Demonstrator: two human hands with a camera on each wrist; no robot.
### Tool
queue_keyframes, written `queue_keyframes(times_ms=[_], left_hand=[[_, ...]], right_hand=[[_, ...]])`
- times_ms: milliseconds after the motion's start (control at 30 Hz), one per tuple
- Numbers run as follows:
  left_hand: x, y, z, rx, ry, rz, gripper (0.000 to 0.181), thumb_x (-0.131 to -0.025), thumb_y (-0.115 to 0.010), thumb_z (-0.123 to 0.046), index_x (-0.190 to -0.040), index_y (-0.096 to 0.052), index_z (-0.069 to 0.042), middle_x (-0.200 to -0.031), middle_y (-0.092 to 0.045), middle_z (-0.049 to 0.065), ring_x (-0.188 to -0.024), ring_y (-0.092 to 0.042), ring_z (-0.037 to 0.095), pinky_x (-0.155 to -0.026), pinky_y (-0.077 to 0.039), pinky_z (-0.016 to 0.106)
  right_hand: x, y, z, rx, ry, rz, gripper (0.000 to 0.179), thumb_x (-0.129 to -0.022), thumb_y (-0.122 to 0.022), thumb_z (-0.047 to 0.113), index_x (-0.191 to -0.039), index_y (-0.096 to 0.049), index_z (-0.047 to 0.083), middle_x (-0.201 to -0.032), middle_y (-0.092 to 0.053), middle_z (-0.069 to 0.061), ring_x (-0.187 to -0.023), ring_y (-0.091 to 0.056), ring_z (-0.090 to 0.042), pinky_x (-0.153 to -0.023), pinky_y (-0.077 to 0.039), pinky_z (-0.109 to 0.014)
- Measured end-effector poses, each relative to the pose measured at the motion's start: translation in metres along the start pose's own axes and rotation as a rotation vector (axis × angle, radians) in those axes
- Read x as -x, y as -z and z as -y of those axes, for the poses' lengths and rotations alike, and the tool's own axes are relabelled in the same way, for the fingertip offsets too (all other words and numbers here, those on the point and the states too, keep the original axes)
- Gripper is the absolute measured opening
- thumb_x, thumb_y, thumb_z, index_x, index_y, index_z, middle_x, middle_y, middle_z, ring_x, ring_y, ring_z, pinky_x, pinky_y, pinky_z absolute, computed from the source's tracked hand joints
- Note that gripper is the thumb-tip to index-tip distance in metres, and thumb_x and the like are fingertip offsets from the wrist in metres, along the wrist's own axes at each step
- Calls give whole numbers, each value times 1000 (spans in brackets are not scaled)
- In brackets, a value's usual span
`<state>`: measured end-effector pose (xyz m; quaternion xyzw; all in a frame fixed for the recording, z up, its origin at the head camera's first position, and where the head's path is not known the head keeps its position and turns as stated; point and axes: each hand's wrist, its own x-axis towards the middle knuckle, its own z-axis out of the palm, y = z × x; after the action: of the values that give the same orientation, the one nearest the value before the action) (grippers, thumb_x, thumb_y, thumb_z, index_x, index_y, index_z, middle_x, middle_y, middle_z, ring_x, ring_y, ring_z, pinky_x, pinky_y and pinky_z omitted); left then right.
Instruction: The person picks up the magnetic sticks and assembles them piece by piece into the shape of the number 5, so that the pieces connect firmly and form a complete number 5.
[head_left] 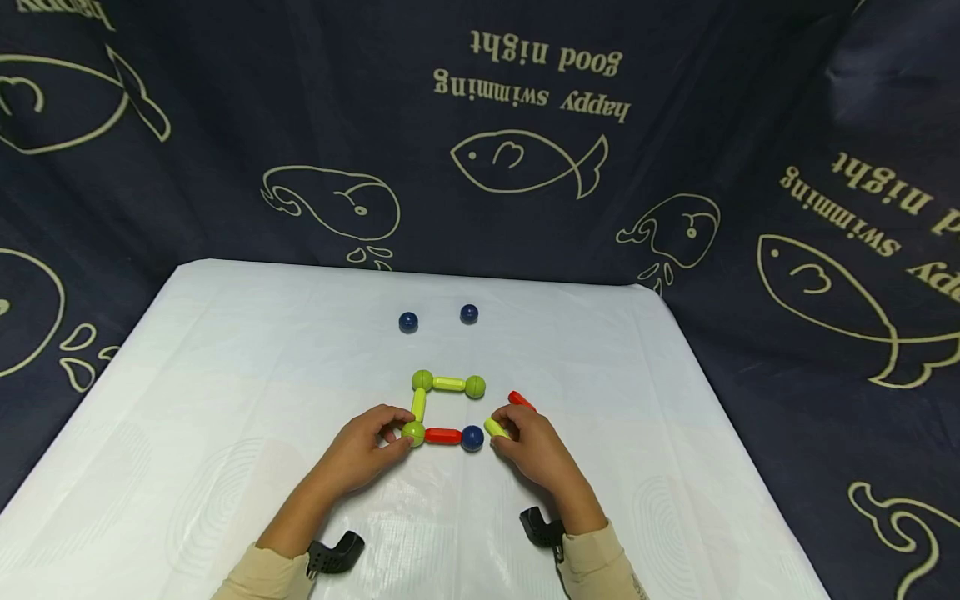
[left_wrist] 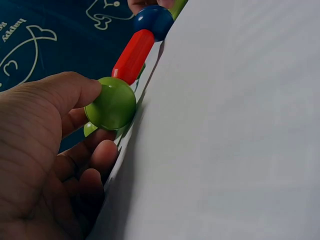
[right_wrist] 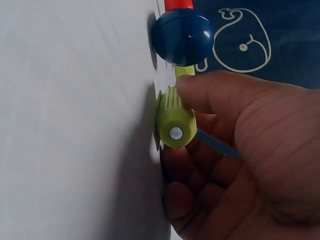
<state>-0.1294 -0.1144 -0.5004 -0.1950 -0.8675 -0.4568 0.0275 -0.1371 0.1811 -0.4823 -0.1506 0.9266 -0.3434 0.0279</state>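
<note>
Green and blue balls and coloured rods form a three-sided frame on the table. My left hand pinches its near-left green ball. A red rod runs from that ball to a blue ball; a green rod leads from it to the far-left green ball. Another green rod joins this to the far-right green ball. Just right of the blue ball, my right hand pinches a loose green rod, its metal-tipped end facing the wrist camera.
A loose red rod lies just beyond the right hand's fingers. Two blue balls, one on the left and one on the right, sit farther back on the white-covered table. Behind it hangs a dark printed cloth.
</note>
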Motion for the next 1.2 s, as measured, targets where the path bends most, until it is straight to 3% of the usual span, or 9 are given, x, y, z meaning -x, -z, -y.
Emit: queue_keyframes(times_ms=[233,400,700,1067,1200], left_hand=[[-1,1,-2,-1,-2,29,33,-87,-75,-13,-120,-71,-14,-96,-65,-10,-80,-58,7,-72,-49,29],[-1,1,-1,-5,11,48,32,-88,-75,-14,-119,-71,-16,-93,-62,-14,-81,-57,7,-73,-49,29],[-2,-1,0,-15,18,54,31,-88,-75,-14,-119,-71,-17,-93,-62,-14,-80,-56,6,-73,-48,29],[-2,0,-4,-21,56,55,30,-89,-74,-14,-118,-71,-16,-91,-61,-13,-79,-54,7,-72,-47,29],[-3,0,-7,-15,48,53,30,-88,-74,-12,-118,-71,-14,-91,-62,-11,-78,-54,7,-70,-48,28]], right_hand=[[-1,0,0,-5,-3,4,20,-88,-74,8,-106,-66,11,-92,-58,5,-80,-52,-11,-73,-46,-29],[-1,1,1,-39,-13,-38,18,-89,-69,6,-106,-67,12,-88,-58,6,-77,-52,-11,-71,-45,-30],[-1,2,3,-225,-68,-116,22,-89,-66,4,-111,-66,10,-89,-60,1,-76,-54,-13,-68,-46,-27],[-2,3,13,-403,-179,-88,25,-90,-67,3,-115,-65,5,-93,-60,-6,-71,-53,-15,-54,-46,-25],[-3,1,9,-469,-177,-68,27,-91,-66,4,-117,-63,4,-94,-59,-7,-68,-52,-15,-53,-46,-25]])
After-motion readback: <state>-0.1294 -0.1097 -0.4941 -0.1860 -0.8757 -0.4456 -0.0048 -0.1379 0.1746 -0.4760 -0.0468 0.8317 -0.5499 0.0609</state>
